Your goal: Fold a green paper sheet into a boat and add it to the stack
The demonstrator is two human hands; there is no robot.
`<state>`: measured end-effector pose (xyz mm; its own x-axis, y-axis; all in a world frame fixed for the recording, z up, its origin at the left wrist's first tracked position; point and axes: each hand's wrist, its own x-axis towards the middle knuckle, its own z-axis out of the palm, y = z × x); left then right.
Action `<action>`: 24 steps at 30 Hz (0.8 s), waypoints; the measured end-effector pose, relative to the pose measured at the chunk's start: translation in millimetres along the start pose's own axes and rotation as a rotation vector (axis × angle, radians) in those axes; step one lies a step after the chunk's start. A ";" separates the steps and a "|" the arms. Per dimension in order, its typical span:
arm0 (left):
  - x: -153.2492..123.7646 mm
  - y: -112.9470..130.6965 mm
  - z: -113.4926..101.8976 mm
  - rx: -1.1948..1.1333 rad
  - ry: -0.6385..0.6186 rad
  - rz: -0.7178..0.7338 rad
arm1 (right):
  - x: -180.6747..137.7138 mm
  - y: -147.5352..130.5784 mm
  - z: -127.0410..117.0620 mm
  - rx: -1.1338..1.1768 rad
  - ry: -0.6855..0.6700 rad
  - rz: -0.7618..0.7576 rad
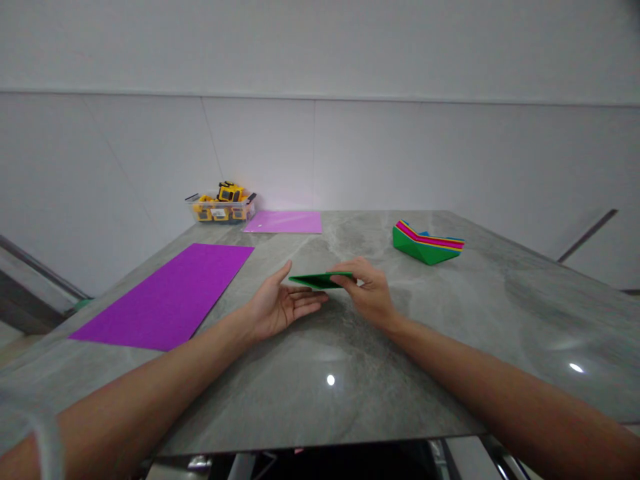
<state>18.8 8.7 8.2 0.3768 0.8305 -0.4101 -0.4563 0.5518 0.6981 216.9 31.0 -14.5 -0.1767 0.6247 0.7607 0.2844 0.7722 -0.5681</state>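
Note:
A piece of folded green paper (315,281) is pinched at its right end between the thumb and fingers of my right hand (369,290). It is held nearly edge-on a little above the table. My left hand (285,305) lies palm up by the paper's left end, thumb raised and fingers stretched out beneath it. Whether those fingers touch the paper I cannot tell. Beyond my right hand sits a folded paper boat (425,248), green on the outside with pink, yellow and blue layers along its rim.
A large purple sheet (173,297) lies flat on the grey marbled table (400,393) at the left. Farther back are a pale violet sheet (285,222) and a clear plastic box (220,212) holding yellow toy vehicles (231,193). A white wall (380,153) stands behind the table.

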 end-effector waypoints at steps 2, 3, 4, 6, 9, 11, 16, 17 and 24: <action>1.7 1.4 -1.2 -0.029 -0.013 0.033 | 0.2 -2.4 0.8 0.017 -0.137 -0.156; 3.4 1.4 -2.6 -0.033 -0.001 0.068 | -0.1 -3.6 1.4 0.014 -0.198 -0.217; 5.5 0.9 -4.3 -0.031 0.006 0.107 | -0.6 -4.6 2.2 -0.002 -0.251 -0.264; 10.2 -0.7 -8.1 0.004 -0.009 0.166 | -2.3 -5.4 3.7 -0.062 -0.330 -0.314; 14.1 -3.2 -11.5 0.067 -0.045 0.211 | -4.8 -3.5 5.2 -0.115 -0.386 -0.327; 13.7 -4.5 -11.5 0.097 -0.060 0.235 | -5.7 -1.1 5.2 -0.098 -0.390 -0.324; 9.3 -6.1 -9.2 0.170 -0.070 0.284 | -6.1 3.4 3.7 -0.082 -0.383 -0.308; 8.9 -6.3 -9.3 0.184 -0.069 0.290 | -6.0 3.8 3.5 -0.083 -0.382 -0.311; 10.9 -7.9 -12.1 0.285 -0.102 0.355 | -5.3 1.9 2.7 -0.096 -0.371 -0.327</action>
<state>16.8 14.3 -8.9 0.3209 0.9448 -0.0669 -0.3367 0.1798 0.9243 215.9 29.6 -20.5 -0.5891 0.3644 0.7213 0.2405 0.9312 -0.2740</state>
